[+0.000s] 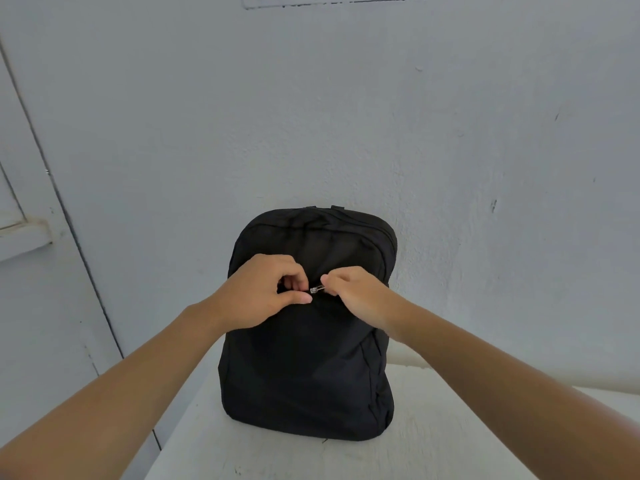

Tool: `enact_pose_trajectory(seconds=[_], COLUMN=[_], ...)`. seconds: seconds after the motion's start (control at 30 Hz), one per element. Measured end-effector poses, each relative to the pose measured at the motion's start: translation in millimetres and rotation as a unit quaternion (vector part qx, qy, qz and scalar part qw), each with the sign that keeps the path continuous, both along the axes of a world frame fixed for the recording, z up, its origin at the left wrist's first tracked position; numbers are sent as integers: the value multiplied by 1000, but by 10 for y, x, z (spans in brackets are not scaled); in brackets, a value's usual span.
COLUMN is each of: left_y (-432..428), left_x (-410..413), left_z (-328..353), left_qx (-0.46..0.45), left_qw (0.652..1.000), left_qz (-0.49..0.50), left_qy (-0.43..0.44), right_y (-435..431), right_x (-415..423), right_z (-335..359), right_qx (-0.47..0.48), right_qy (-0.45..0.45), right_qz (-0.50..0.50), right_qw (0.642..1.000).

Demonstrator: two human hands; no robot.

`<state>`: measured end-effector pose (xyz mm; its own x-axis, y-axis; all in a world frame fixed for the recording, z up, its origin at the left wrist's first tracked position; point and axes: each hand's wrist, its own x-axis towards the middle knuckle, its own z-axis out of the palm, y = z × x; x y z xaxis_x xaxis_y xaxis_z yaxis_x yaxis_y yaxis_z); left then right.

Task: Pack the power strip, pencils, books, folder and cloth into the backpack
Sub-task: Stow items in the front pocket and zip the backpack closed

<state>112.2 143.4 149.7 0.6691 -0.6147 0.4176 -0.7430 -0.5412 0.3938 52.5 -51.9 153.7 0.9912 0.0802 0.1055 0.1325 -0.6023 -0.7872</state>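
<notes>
A black backpack point(304, 375) stood upright on a white table point(433, 438), at the table's far edge and close to its far left corner, with its back to a pale grey-blue wall point(346, 116). Both bare arms reached in from the near side and met at the zip across the upper front of the backpack. The right hand point(356, 296) pinched the small silver zipper pull point(317, 289) between thumb and fingers. The left hand point(263, 292) sat just beside it, fingers curled onto the black fabric at the zip line and thumb stretched toward the pull. A painted frame ledge point(20, 233) showed on the wall at far left.
</notes>
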Motion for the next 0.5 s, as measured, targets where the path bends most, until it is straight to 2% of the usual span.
enact_pose_trajectory(seconds=[0.07,0.13,0.2,0.27,0.33,0.43,0.5], left_y=[-26,-57,-78,-71,10,228,341], left_x=[-62,-111,-133,-130,-68,54,69], left_z=[15,23,17,43,120,188,142], left_qx=[52,96,119,117,110,157,117], left_qw=[996,986,978,980,987,985,992], left_qz=[16,25,19,12,23,41,36], left_qy=[-68,-135,-171,-162,-111,-62,-27], right_y=[-34,-66,-110,-175,-216,-223,-181], right_x=[4,-17,-27,-36,-83,-137,-149], right_z=[-100,-201,-239,-192,-123,-130,-154], right_qx=[-107,-197,-230,-136,-9,104,136], right_qy=[-119,-221,-239,-165,-77,-19,-14], right_qz=[-25,-41,-33,-19,-15,-32,-39], right_qw=[987,954,943,977,997,994,990])
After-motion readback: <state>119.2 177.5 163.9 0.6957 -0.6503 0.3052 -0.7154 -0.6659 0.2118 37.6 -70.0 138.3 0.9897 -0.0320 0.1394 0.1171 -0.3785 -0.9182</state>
